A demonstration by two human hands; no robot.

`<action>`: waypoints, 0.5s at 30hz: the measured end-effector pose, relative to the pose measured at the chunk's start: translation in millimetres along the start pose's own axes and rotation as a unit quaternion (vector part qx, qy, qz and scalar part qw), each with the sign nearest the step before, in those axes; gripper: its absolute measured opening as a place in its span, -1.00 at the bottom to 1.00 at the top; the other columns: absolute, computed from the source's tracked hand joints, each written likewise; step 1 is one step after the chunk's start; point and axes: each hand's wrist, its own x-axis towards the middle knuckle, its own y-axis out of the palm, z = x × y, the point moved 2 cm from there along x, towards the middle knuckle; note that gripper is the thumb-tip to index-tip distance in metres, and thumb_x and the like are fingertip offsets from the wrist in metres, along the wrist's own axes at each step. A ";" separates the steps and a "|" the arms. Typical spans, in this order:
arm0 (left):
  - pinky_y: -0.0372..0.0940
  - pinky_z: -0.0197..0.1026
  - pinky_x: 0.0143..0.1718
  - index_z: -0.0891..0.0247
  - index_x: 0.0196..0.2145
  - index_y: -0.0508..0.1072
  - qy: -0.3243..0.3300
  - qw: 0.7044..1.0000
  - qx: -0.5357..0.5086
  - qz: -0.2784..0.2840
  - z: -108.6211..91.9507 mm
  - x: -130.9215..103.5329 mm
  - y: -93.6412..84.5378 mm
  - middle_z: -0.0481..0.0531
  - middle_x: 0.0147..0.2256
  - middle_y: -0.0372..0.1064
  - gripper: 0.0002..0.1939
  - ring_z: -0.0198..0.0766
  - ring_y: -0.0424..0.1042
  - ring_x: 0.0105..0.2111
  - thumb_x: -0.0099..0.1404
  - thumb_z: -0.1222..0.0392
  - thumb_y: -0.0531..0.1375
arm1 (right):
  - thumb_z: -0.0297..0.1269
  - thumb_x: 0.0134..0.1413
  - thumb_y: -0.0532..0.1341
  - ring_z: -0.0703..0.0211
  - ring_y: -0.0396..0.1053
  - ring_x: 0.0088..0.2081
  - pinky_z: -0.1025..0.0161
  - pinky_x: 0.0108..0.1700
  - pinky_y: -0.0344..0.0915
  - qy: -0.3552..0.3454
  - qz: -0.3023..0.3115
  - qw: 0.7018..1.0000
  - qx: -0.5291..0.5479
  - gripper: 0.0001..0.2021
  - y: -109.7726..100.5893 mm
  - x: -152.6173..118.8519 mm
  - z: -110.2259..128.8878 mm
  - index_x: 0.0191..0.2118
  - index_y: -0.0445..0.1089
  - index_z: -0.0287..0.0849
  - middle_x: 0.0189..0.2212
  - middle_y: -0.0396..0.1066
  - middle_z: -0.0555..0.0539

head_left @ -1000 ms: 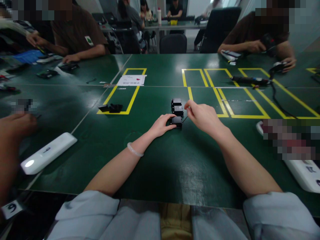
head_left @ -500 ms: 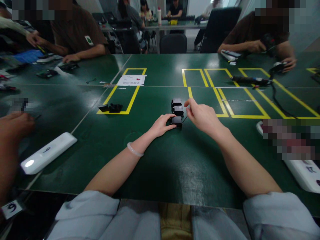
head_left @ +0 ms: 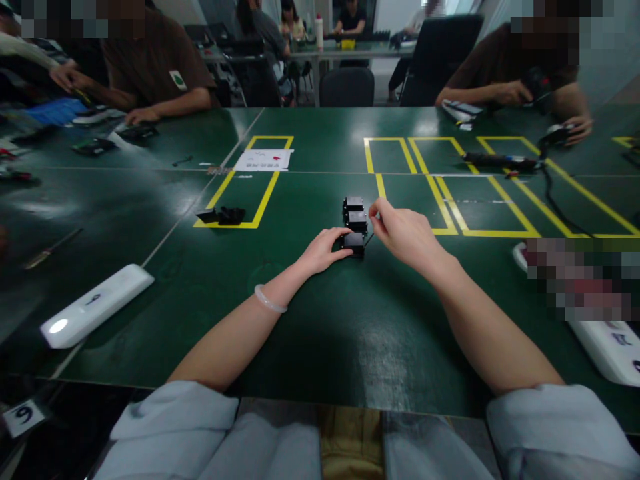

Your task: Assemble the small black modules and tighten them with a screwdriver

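Observation:
A short column of black box-shaped blocks (head_left: 357, 218) stands on the green table. My left hand (head_left: 323, 251) is around the nearest black block (head_left: 355, 243), thumb on the near side and fingers at its far left edge. Just right of the column, the fingertips of my right hand (head_left: 397, 227) are pinched together. A thin dark rod (head_left: 369, 238) runs from below those fingers down toward the right side of the nearest block. Its upper end is hidden in the fingers, so its exact kind cannot be made out.
Black parts (head_left: 223, 215) lie inside a yellow taped outline at the left. Long white cases (head_left: 100, 303) rest on both sides. A slim tool (head_left: 53, 250) lies at far left. A printed sheet (head_left: 264, 160) and a black cylinder (head_left: 503, 161) lie farther back. Co-workers sit across the table.
A co-worker's hand at the left edge has pulled away, and a slim tool now shows on the table there. My own hands have hardly moved.

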 end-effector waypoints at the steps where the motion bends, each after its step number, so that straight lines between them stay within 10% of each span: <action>1: 0.17 -0.05 0.08 0.17 0.09 0.30 -0.001 1.000 0.002 0.000 0.3 0.1 0.1 0.05 0.09 0.31 -0.56 -0.08 0.28 0.03 0.28 0.06 0.22 | -0.21 0.28 -0.11 0.19 0.32 -0.45 0.28 -0.46 -0.12 -0.002 -0.002 1.000 0.002 -0.70 -0.2 -0.3 0.3 -0.04 0.26 -0.16 -0.39 0.48 -0.10; 15: 0.17 -0.04 0.08 0.16 0.09 0.30 0.003 1.000 0.000 -0.002 1.2 -0.5 0.8 0.04 0.07 0.31 -0.56 -0.09 0.29 0.03 0.28 0.05 0.21 | -0.21 0.27 -0.13 0.19 0.32 -0.45 0.28 -0.44 -0.07 -0.001 0.001 1.000 0.006 -0.67 0.1 0.0 0.0 0.00 0.25 -0.18 -0.39 0.47 -0.12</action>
